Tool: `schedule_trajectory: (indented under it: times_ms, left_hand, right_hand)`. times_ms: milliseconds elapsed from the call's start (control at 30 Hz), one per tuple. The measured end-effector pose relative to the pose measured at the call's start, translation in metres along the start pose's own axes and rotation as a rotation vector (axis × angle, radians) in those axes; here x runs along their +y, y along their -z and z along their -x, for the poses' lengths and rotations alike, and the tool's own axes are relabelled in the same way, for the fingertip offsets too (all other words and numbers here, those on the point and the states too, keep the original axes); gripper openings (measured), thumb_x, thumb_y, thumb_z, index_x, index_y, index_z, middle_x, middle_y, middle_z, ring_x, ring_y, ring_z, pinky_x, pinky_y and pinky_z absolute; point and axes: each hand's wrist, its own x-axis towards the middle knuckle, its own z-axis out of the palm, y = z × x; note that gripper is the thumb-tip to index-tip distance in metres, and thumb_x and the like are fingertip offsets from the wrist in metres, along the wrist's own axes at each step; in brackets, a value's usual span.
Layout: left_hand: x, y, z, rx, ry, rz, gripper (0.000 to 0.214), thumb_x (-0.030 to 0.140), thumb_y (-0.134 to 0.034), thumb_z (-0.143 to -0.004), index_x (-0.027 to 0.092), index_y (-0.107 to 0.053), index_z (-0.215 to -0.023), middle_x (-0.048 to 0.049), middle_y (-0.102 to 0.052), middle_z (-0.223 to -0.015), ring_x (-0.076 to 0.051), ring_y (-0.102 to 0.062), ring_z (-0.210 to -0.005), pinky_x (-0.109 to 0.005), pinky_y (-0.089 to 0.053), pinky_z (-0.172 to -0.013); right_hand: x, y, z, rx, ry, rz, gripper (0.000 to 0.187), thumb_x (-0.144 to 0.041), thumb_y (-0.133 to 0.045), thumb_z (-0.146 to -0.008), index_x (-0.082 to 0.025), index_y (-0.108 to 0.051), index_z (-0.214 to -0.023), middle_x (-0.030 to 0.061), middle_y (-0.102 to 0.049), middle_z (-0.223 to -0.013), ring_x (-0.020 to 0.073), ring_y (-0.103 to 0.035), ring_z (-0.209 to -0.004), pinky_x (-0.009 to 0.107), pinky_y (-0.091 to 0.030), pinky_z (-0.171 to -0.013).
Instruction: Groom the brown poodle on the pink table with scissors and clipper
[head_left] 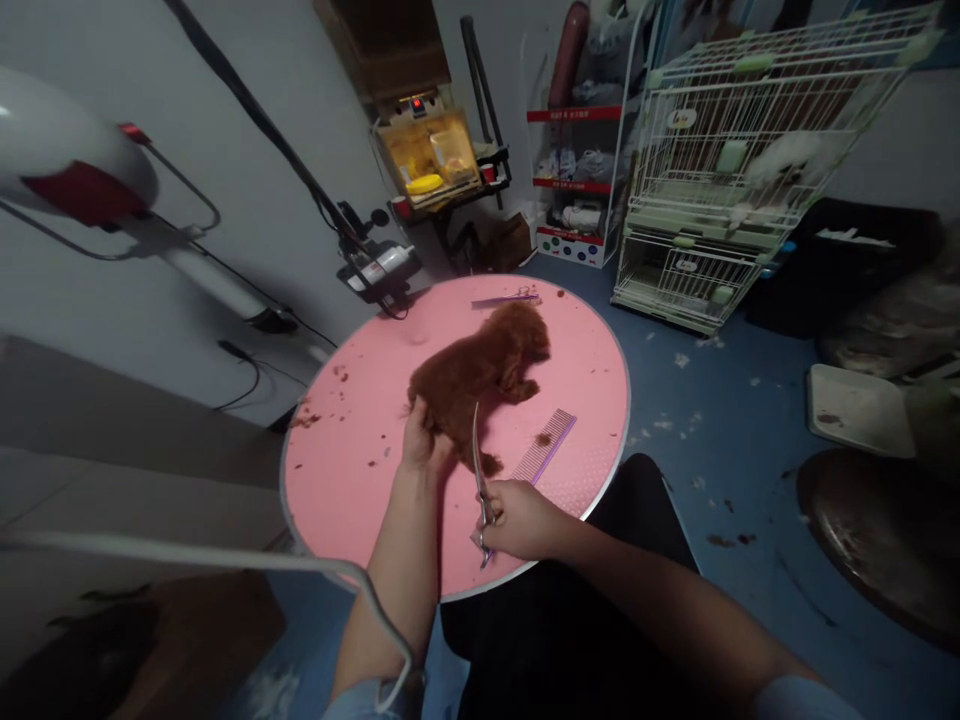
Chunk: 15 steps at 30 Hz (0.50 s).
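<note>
A small brown curly-haired dog point(469, 365) stands on the round pink table point(352, 480), its head toward the far right. My left hand point(424, 438) is closed around its hind end, the thumb up near the tail; part of the fingers is hidden by fur. In my right hand point(523, 517) are curved scissors point(477, 465), fingers at the handle rings. Their blades look closed and point away from me, with the tip beside the dog's flank and hind leg. A purple-backed comb point(553, 448) with a tuft of hair lies right of the dog.
Another purple comb and scissors point(510, 299) lie beyond the dog. Brown hair clippings point(307, 415) dot the table. A grey hose or bar point(225, 552) crosses over my left forearm. Wire cages point(697, 180), one holding a white dog point(791, 165), stand at the back right beside a shelf rack point(576, 185).
</note>
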Motion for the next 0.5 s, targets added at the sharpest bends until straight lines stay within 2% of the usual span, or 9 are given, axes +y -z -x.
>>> schedule_trajectory:
  times_ms: [167,267,367,433,500]
  left_hand:
    - [0.000,0.001,0.001,-0.025,-0.004,-0.020,0.023,0.035,-0.058,-0.086,0.015,-0.070,-0.092,-0.0092,-0.074,-0.090,-0.021,-0.070,-0.081,-0.032,-0.060,-0.076]
    - [0.001,0.006,0.000,-0.084,-0.011,-0.036,0.028,0.038,-0.060,-0.085,0.015,-0.071,-0.096,-0.0104,-0.074,-0.096,-0.023,-0.069,-0.085,-0.034,-0.060,-0.076]
    - [0.004,0.012,-0.005,-0.080,-0.009,-0.067,0.038,0.045,-0.060,-0.085,0.013,-0.070,-0.103,-0.0119,-0.073,-0.095,-0.023,-0.069,-0.082,-0.035,-0.059,-0.075]
    - [0.007,0.015,-0.009,-0.063,-0.036,-0.053,0.044,0.049,-0.058,-0.085,0.015,-0.068,-0.109,-0.0113,-0.073,-0.096,-0.023,-0.069,-0.084,-0.034,-0.058,-0.076]
    - [0.009,0.018,-0.011,-0.083,-0.065,-0.034,0.049,0.053,-0.057,-0.085,0.017,-0.065,-0.117,-0.0107,-0.072,-0.102,-0.023,-0.068,-0.091,-0.031,-0.057,-0.077]
  right_hand:
    - [0.001,-0.001,0.000,-0.044,-0.015,-0.125,0.023,-0.007,-0.066,-0.059,-0.018,-0.053,-0.075,-0.0049,-0.059,-0.066,0.0100,-0.057,-0.063,0.019,-0.040,-0.057]
    - [-0.003,-0.004,0.004,-0.067,-0.049,-0.373,0.033,-0.003,-0.062,-0.056,-0.018,-0.056,-0.085,-0.0045,-0.060,-0.074,0.0096,-0.059,-0.065,0.021,-0.044,-0.060]
    - [-0.005,-0.009,0.011,-0.083,-0.077,-0.594,0.042,-0.005,-0.065,-0.052,-0.017,-0.059,-0.092,-0.0045,-0.060,-0.078,0.0091,-0.059,-0.064,0.022,-0.047,-0.060]
    - [-0.005,-0.014,0.015,-0.061,-0.076,-0.614,0.029,-0.015,-0.068,-0.059,-0.016,-0.061,-0.086,-0.0056,-0.057,-0.066,0.0089,-0.057,-0.055,0.021,-0.045,-0.053]
    - [-0.003,-0.019,0.016,-0.004,-0.103,-0.576,0.012,-0.027,-0.063,-0.070,-0.016,-0.060,-0.074,-0.0064,-0.052,-0.051,0.0084,-0.051,-0.045,0.020,-0.039,-0.046]
